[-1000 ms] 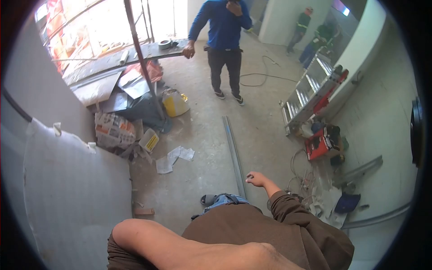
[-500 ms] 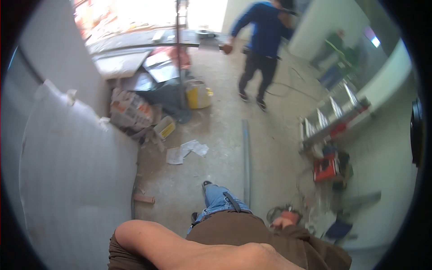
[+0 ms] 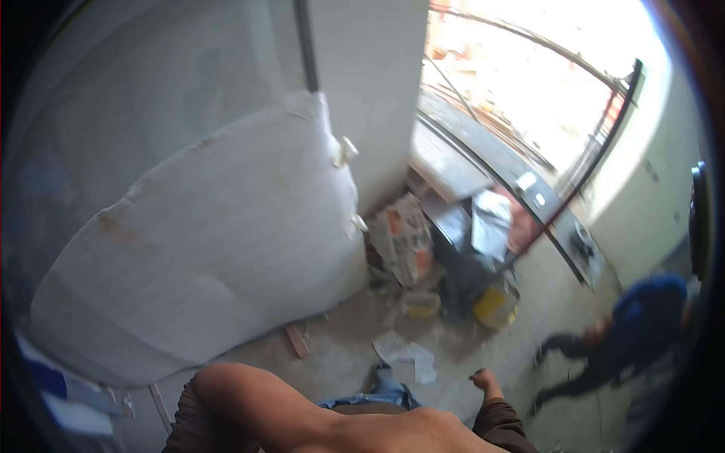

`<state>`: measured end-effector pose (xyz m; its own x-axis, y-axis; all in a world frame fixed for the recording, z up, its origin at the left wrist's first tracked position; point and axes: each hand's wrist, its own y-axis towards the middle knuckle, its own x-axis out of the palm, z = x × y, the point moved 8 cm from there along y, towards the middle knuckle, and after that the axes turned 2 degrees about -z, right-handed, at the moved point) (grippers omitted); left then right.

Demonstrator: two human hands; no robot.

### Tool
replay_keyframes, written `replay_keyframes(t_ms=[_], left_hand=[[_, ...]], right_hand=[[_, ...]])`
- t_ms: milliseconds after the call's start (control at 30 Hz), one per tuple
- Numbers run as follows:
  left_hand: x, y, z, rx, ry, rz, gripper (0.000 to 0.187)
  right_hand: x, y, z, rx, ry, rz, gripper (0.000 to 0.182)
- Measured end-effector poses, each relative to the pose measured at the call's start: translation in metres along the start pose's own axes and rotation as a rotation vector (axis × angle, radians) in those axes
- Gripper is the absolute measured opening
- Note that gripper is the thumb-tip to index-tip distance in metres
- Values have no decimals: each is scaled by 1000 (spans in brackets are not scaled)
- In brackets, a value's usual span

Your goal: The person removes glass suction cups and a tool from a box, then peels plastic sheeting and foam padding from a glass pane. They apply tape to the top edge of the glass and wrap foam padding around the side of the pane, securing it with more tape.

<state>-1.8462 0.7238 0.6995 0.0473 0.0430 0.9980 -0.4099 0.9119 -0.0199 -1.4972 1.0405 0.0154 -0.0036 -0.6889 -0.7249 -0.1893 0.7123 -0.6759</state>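
Observation:
My right hand [image 3: 487,381] reaches out from a brown sleeve at the lower middle, above the concrete floor. Its fingers look curled; whether anything small is in them cannot be made out. White papers [image 3: 408,355] lie on the floor to its left, and a yellow and white container [image 3: 496,303] stands beyond it. My bare left arm crosses the bottom of the view, with its elbow at the left; the left hand is out of the frame.
A large white sheet [image 3: 226,264] covers the left wall's lower part. Bags [image 3: 408,241] and boards are piled beneath the bright opening. A brown strip [image 3: 297,341] lies by the wall. At the right is a person in blue [image 3: 649,309].
The view has swung left, so the pile, papers and person appear further right. The ladder and red tools have left the frame. My right hand no longer shows beside the red object.

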Motion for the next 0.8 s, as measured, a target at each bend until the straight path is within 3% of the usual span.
replay_keyframes(t_ms=[67,100,167,200,233,267,300,333,433,533,600,633,667,733,800], left_hand=[[20,40,15,201,214,-225,29],[28,56,23,291,294,-288,29],[37,84,38,429,403,-369,28],[41,94,47,496,449,-397,27],[45,104,55,575,492,-433,27],[49,111,64,641,528,-453,27],[51,117,73,702,547,-463,26],[54,122,86,763,559,-473,26],[55,128,123,934,557,-494,25],[54,140,159,1028,479,-621,22],[47,151,169,996,371,-614,18],[51,156,179,997,363,-653,17],[65,161,200,1046,455,-754,17],[72,165,221,1149,460,-767,16],[67,166,228,1239,341,-664,15]], right_hand=[[-109,100,-116,-440,-189,309,55],[-182,93,-199,-442,-103,213,49],[-290,103,-337,-882,29,562,32],[-332,92,-415,-942,-341,514,28],[-398,45,-485,-1192,213,679,28],[-428,50,-558,-1685,-240,1009,33],[-486,-26,-618,-1098,426,496,38],[-531,-42,-684,-1259,357,596,39],[-648,-168,-839,-1694,560,478,41],[-729,-305,-907,-1946,651,382,54],[-780,-359,-941,-1856,635,573,53],[-843,-368,-977,-2034,428,789,52],[-859,-384,-992,-1983,536,722,51],[-893,-401,-1021,-1904,687,644,49],[-928,-406,-1049,-1865,787,584,47]])
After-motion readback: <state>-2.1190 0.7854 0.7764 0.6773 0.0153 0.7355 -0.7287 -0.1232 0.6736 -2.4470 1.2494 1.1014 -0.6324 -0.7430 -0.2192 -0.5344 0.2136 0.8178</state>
